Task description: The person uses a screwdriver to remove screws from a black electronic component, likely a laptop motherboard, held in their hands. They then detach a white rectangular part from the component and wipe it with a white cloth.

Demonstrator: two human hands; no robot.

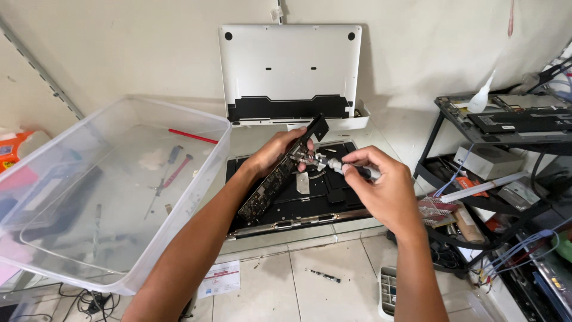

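Holding the board [280, 170] up on edge over the open laptop [298, 200], your left hand [271, 154] has its fingers pressed around the far end, the thumb on the near face. It is a long, dark, narrow circuit board, tilted from near left to far right, its far tip black and square. Your right hand [381, 185] pinches a slim screwdriver [351, 169] with a grey metal shaft and dark grip between thumb and fingertips, its tip touching a small metal part on the board's far end.

The laptop lies flat below, a black interior in a silver shell, with a pale square patch near the middle. Behind it the bottom cover [290, 71] leans upright against the wall, white metal with a black strip along its lower edge and round black feet at the corners.

A clear plastic tub [119, 191] sits on the left, with red-handled tools showing through it. An orange package [11, 149] lies at the far left edge. A white paper label [219, 279] with red print lies near, on the tiled floor. On the right stands a black rack [506, 125] with a white squeeze bottle [481, 98] on top.
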